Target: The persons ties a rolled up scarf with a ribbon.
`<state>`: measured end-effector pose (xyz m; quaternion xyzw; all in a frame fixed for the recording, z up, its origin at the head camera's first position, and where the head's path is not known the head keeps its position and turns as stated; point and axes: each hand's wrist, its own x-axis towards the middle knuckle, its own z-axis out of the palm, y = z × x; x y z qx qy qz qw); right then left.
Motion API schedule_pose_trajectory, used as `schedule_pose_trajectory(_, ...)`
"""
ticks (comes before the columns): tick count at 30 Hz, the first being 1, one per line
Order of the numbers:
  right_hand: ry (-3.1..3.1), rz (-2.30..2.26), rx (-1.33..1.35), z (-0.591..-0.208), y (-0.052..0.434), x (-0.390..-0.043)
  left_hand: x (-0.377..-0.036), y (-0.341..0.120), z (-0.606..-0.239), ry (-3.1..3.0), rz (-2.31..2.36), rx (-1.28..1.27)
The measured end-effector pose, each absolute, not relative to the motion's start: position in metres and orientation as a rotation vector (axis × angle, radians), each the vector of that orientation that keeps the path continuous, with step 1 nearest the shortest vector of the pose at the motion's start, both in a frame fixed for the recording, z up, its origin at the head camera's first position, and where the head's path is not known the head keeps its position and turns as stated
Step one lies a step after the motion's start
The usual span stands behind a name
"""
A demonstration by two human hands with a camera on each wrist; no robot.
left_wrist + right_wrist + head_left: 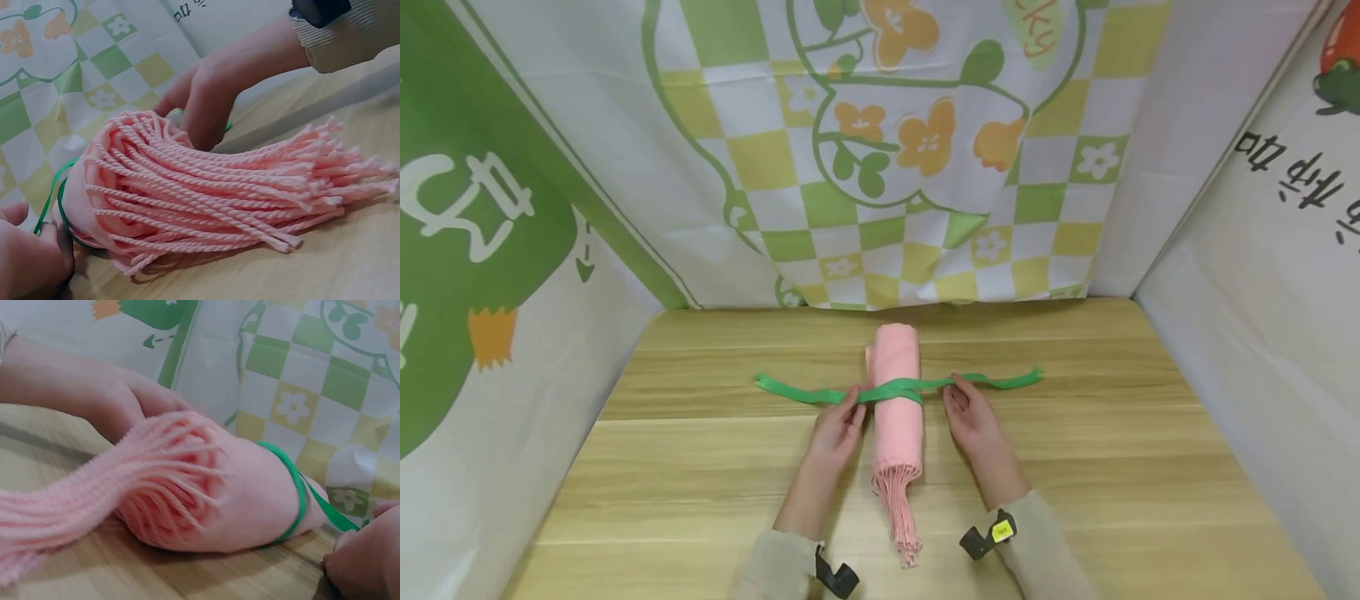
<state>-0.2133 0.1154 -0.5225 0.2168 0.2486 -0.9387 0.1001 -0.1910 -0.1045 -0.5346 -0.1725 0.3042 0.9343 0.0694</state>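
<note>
The rolled pink scarf (897, 437) is laid with its long axis running from the far edge of the wooden table (700, 467) toward the near one. The green ribbon (797, 393) crossing it is pinched by the left hand (837, 431), nearer, and the right hand (976, 423).

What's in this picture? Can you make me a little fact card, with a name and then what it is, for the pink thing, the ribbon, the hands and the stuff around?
Pink thing: a rolled-up pink cloth, lying on its side
Fringe: pink cords at the end nearer the person
Ribbon: green ribbon, wrapped around the roll, ends out to both sides
Left hand: left hand pinches the ribbon
Right hand: right hand pinches the ribbon
Under it: wooden table
Behind: checked, flowery sheet
</note>
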Motion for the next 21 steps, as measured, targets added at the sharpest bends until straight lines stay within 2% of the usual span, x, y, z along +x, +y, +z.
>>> schedule_pose_trajectory(12, 1.092, -2.717, 0.547, -0.524, 0.083, -0.215, -0.197, -0.090, -0.533, 1.238, 2.763, -0.657)
schedule_pose_trajectory(21, 0.916, -2.821, 0.514, -0.515, 0.076, -0.216, -0.196, -0.076, -0.526, 1.447, 2.787, -0.673)
